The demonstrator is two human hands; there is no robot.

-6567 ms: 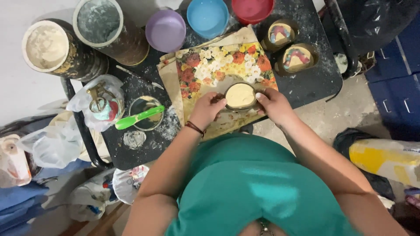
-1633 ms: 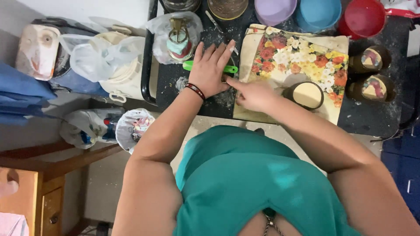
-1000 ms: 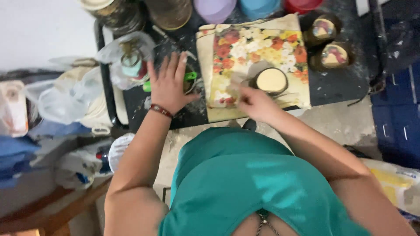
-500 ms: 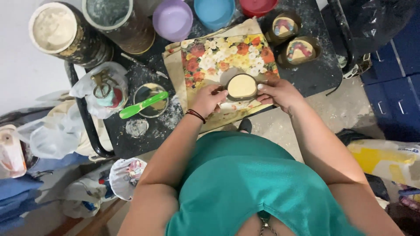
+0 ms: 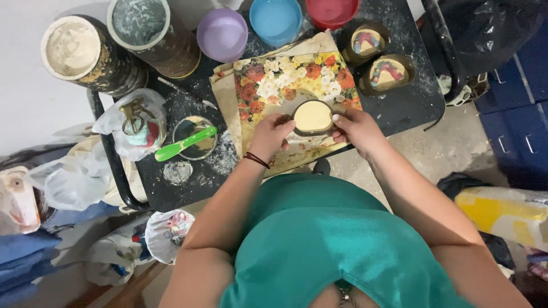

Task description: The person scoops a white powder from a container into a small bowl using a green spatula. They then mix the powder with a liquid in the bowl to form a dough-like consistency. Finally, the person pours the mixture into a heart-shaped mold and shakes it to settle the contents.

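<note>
Currently a small round dish (image 5: 312, 117) of cream-coloured mix is gripped at its rim by left hand (image 5: 272, 134) & right hand (image 5: 357, 129), on the floral cloth (image 5: 288, 85). If tilted, contents could probably spill onto cloth.

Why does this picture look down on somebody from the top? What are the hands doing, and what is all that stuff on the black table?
The camera sits on the person's head and looks straight down, so you see the teal shirt, both arms and the table below. There is no machine here, just two bare hands. The left hand and the right hand hold a small round dish of cream-coloured stuff between them, over a flowery cloth. On the black table are a purple bowl, a blue bowl, a red bowl, two big tins and a green spatula lying across a little tin.
</note>
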